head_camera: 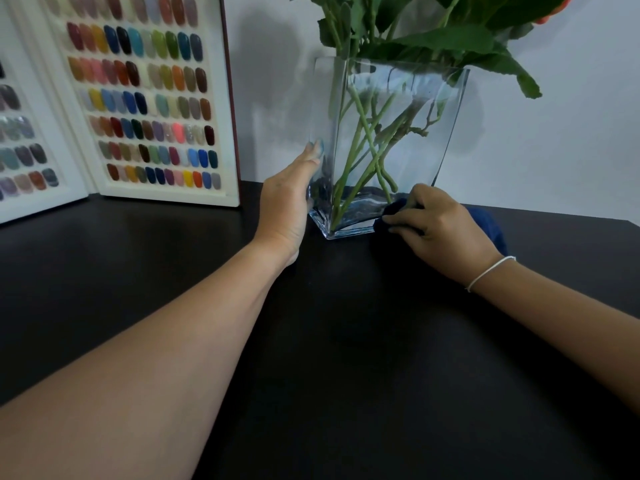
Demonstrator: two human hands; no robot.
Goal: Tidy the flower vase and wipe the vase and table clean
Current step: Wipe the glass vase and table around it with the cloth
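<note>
A tall square glass vase (426, 109) with green flower stems and leaves (446, 36) stands at the back of the black table (346, 341). My left hand (289, 199) presses flat against the vase's left side, fingers straight. My right hand (440, 230) grips a dark blue cloth (393, 211) against the vase's lower right corner, at its base. More of the cloth trails behind my right hand.
An open display book of coloured nail samples (145, 95) leans against the white wall at the back left, close to the vase. The table's right edge runs near my right wrist.
</note>
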